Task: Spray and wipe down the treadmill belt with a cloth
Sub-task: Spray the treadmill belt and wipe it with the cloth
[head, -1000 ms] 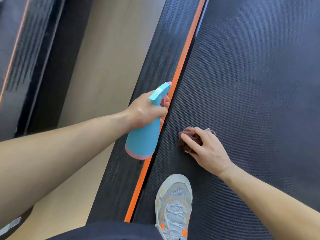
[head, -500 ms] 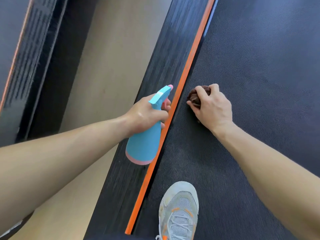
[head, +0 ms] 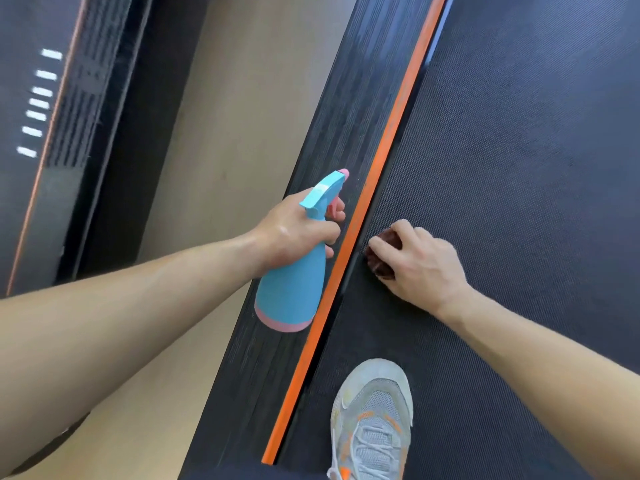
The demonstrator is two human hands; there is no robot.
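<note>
The dark textured treadmill belt point(head: 519, 168) fills the right side of the view. My right hand point(head: 420, 263) presses a bunched dark brown cloth point(head: 382, 263) onto the belt at its left edge, fingers curled over it so most of the cloth is hidden. My left hand point(head: 299, 226) grips the neck of a blue spray bottle point(head: 294, 289) with a pink base and pink nozzle tip, a finger at the trigger. The bottle hangs tilted above the black side rail point(head: 346, 133), nozzle pointing up and away.
An orange strip point(head: 391, 133) runs between the side rail and the belt. My grey and orange shoe point(head: 374, 420) stands on the belt near the bottom. Beige floor point(head: 225, 116) lies left of the rail, with another dark machine point(head: 52, 150) at far left.
My right hand slid the cloth up along the belt's left edge, then back down toward me. The left hand and bottle stayed nearly in place over the rail.
</note>
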